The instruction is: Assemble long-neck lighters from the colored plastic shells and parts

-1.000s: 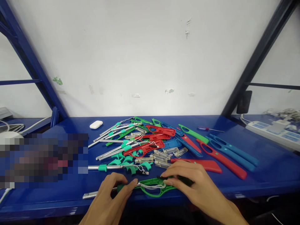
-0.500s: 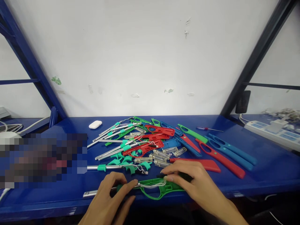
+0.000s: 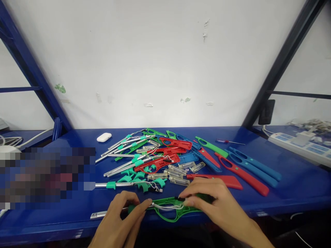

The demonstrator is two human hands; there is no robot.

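A green shell half (image 3: 169,215) with a looped opening lies at the table's front edge, its inner side up. My left hand (image 3: 126,213) grips its left end, together with a metal tube (image 3: 98,215) that sticks out to the left. White wires (image 3: 168,207) run from the tube along the shell. The fingertips of my right hand (image 3: 212,199) pinch a small black piece (image 3: 180,198) at the wires' end, over the shell's right part.
Behind my hands lie red shells (image 3: 157,162), clear tanks (image 3: 178,171), teal clips (image 3: 126,178) and metal tubes (image 3: 124,167). Blue handles (image 3: 254,168), a screwdriver (image 3: 230,141) and a power strip (image 3: 297,146) are at the right. A white case (image 3: 104,137) sits back left.
My right hand has brought the black piece slightly down onto the green shell, and the wires lie lower. My left hand keeps its hold.
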